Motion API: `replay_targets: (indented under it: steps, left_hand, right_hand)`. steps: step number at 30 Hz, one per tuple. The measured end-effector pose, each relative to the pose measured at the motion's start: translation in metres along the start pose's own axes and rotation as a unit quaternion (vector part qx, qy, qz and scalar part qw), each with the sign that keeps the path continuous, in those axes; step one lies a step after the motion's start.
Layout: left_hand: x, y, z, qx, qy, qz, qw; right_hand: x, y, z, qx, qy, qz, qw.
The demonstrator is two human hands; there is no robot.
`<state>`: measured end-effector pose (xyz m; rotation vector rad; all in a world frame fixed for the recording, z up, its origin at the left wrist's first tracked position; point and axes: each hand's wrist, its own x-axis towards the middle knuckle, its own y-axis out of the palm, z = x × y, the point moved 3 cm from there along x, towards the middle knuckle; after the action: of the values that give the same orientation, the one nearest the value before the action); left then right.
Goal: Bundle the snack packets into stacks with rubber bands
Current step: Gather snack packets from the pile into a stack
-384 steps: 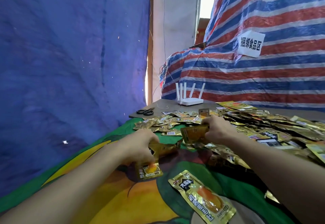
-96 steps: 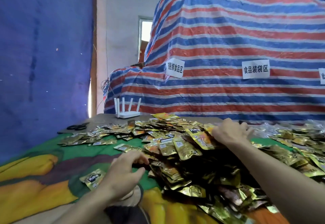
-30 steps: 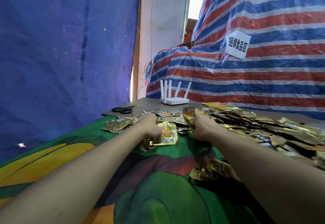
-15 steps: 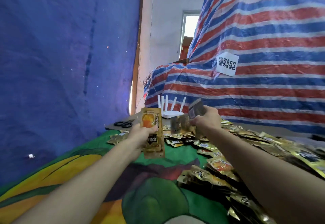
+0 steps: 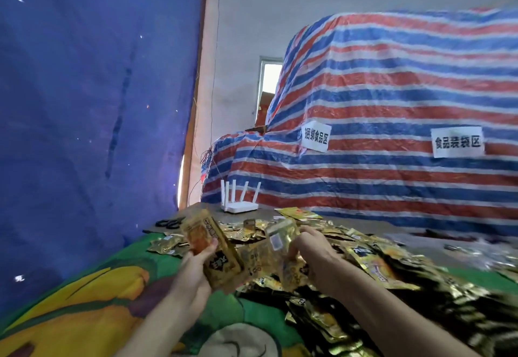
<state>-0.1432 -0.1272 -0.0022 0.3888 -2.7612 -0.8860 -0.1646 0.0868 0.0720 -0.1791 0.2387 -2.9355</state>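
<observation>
One pair of scissors [image 5: 168, 223] lies far left. The left hand [image 5: 196, 262] grips a small stack of packets [image 5: 215, 250], held just beside the blurred few packets [image 5: 280, 240] pinched in the right hand [image 5: 312, 247]. One router [image 5: 239, 205] stands behind. A heap [image 5: 372, 261] too many to count spreads right, under two signs [image 5: 316, 136].

Held stack: the packets [image 5: 215, 247] gripped in the left hand [image 5: 196, 264] are blurred; the print is unreadable and their number cannot be told.
Right hand [image 5: 314, 253]: the ends of its fingers [image 5: 304, 237] are hidden behind the blurred pouch [image 5: 280, 237] it grips.
Forearms: cut off by the lower edge.
Scissors [image 5: 168, 223]: small and dark, partly behind the held stack.
Loose pile [image 5: 420, 272] on the worktop: smeared towards the right edge and cut off there.
Striped tarpaulin [image 5: 392, 104]: hides whatever it covers.
</observation>
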Motion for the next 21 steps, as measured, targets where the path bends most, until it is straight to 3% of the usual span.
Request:
replay_targets:
  steps: [4, 8, 11, 16, 18, 21]
  left_hand:
    - [-0.019, 0.015, 0.019, 0.024, -0.006, -0.011, 1.000]
    - [-0.038, 0.017, 0.043, 0.039, -0.025, -0.022, 0.999]
    - [-0.043, 0.017, 0.049, 0.073, -0.013, -0.043, 0.996]
    - [-0.036, 0.011, 0.054, 0.163, 0.021, -0.035, 0.986]
    - [-0.030, 0.006, 0.057, 0.199, 0.045, -0.034, 0.978]
    - [-0.033, 0.009, 0.069, 0.273, 0.081, 0.009, 0.959]
  right_hand:
    - [-0.028, -0.016, -0.026, 0.054, 0.000, 0.042, 0.998]
    - [-0.040, -0.021, -0.054, 0.118, -0.010, -0.037, 0.992]
    - [-0.051, -0.016, -0.071, 0.184, -0.062, -0.058, 0.979]
    - [-0.056, -0.015, -0.089, 0.260, -0.132, -0.008, 0.956]
    - [-0.059, -0.013, -0.088, 0.230, -0.153, 0.007, 0.961]
    - [-0.066, -0.007, -0.094, 0.093, -0.179, 0.013, 0.979]
